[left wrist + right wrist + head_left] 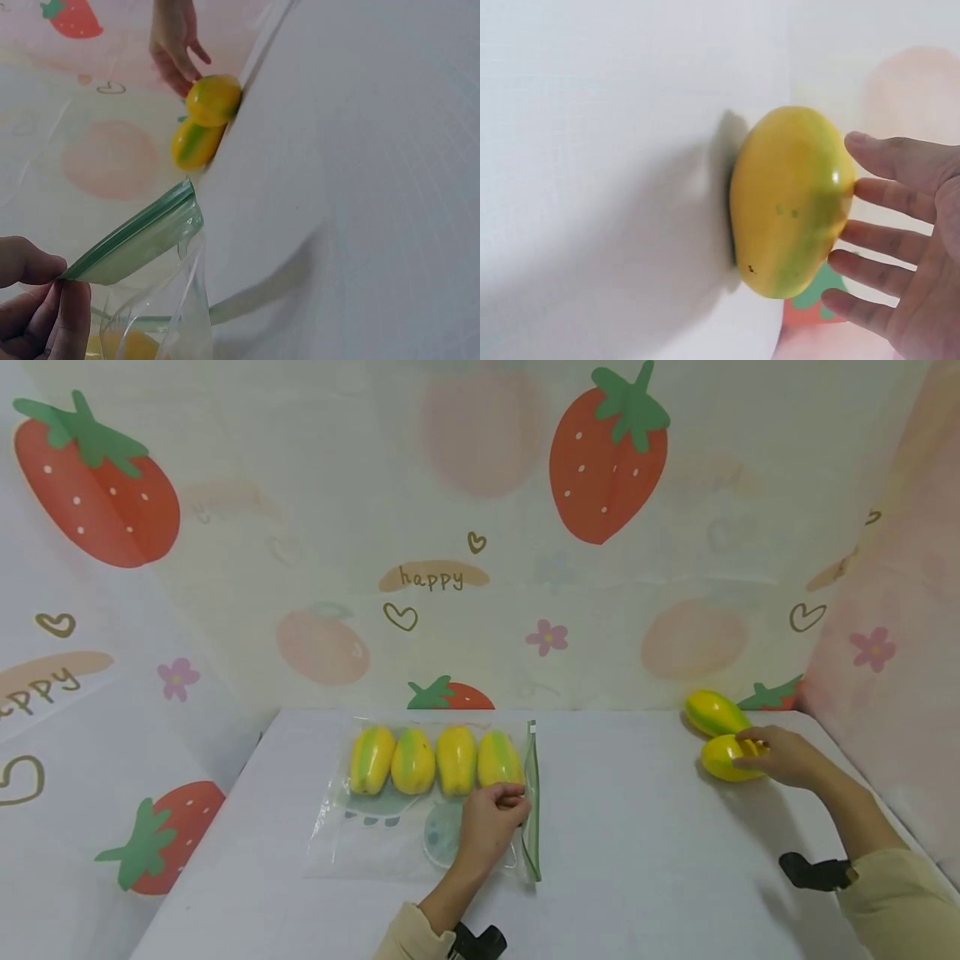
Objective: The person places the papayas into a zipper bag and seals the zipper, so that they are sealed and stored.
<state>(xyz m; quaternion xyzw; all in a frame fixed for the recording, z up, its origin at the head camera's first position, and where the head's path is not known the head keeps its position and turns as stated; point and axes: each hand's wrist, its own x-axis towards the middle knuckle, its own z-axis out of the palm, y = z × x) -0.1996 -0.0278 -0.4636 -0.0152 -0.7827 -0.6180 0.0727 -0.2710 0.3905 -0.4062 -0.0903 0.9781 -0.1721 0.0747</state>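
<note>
My left hand [491, 827] pinches the green zip edge [135, 229] of a clear zip bag [337, 847] between thumb and fingers. The bag lies flat with its mouth to the right, and the left wrist view shows the pinched edge lifted. Several yellow papayas with green streaks lie side by side inside, the rightmost papaya [498, 758] close to the mouth. At the far right, my right hand [787, 758] reaches over a loose papaya [787, 202]. Its fingers are spread and nearly straight, fingertips right at the fruit's upper side.
A second loose papaya [716, 713] lies just behind the one at my right hand, near the back edge of the white table [622, 843]. A strawberry-printed cloth backdrop [480, 635] rises behind the table and along both sides.
</note>
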